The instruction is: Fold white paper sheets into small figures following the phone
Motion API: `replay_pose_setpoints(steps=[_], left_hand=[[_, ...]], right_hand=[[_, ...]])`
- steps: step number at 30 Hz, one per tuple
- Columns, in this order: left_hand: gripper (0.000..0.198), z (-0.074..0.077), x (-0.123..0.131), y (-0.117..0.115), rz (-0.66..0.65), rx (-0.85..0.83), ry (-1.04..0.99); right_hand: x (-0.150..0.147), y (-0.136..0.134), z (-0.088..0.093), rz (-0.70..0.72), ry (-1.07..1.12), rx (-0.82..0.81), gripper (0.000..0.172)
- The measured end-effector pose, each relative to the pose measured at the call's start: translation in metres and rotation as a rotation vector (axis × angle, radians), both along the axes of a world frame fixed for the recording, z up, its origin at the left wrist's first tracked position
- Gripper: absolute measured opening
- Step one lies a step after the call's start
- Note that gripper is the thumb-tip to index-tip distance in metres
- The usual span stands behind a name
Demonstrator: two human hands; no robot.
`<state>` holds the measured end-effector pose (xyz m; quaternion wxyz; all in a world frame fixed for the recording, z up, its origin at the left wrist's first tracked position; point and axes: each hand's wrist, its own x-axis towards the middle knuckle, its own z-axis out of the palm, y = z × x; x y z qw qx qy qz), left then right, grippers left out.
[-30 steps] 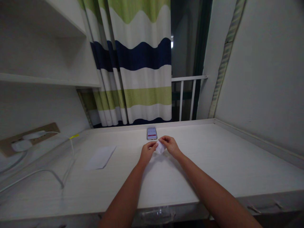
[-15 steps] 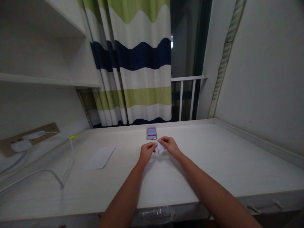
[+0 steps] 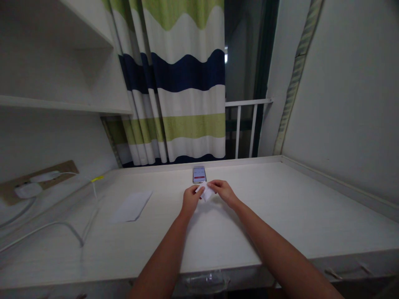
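A small folded piece of white paper (image 3: 206, 193) is held a little above the desk, between my two hands. My left hand (image 3: 190, 199) pinches its left side, with the thumb lying on top of the paper. At the upper right side, the fingers and thumb of my right hand (image 3: 223, 192) close on it. Just beyond the paper lies a phone (image 3: 199, 174) with its screen lit, face up on the white desk (image 3: 268, 207). The fold lines are too small to make out.
To the left a stack of white paper sheets (image 3: 132, 206) lies on the desk. A white cable (image 3: 62, 224) loops at the far left, below a power strip with plugs (image 3: 37, 185). A striped curtain (image 3: 190, 99) hangs behind the desk, and a shelf (image 3: 65, 106) juts out upper left.
The folded paper has shifted slightly left and turned, so more of it shows near my left thumb. My right fingers have changed their hold a little. The phone and sheets stay put.
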<state>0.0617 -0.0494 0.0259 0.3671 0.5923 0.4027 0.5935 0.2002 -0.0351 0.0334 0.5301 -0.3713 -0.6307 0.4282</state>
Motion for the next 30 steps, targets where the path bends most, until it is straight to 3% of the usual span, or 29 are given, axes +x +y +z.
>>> replay_pose_setpoints(steps=[4,11,16,24,30], left_hand=[[0.018,0.002,0.000,-0.002,0.028,-0.009,-0.012],[0.027,-0.002,0.004,0.001,-0.116,-0.126,-0.116],[0.027,-0.003,0.002,0.001,-0.117,-0.142,-0.136],[0.024,-0.003,0.001,0.001,0.049,0.018,0.032],[0.023,-0.006,0.001,0.001,0.069,0.137,0.165]], right_hand=[[0.002,0.003,-0.003,-0.017,-0.024,0.017,0.027],[0.005,0.004,-0.002,-0.056,-0.012,0.042,0.024],[0.005,0.004,-0.001,-0.082,-0.009,0.059,0.025],[0.002,0.007,-0.008,-0.210,-0.138,0.084,0.030],[-0.002,0.007,-0.013,-0.130,-0.132,-0.012,0.030]])
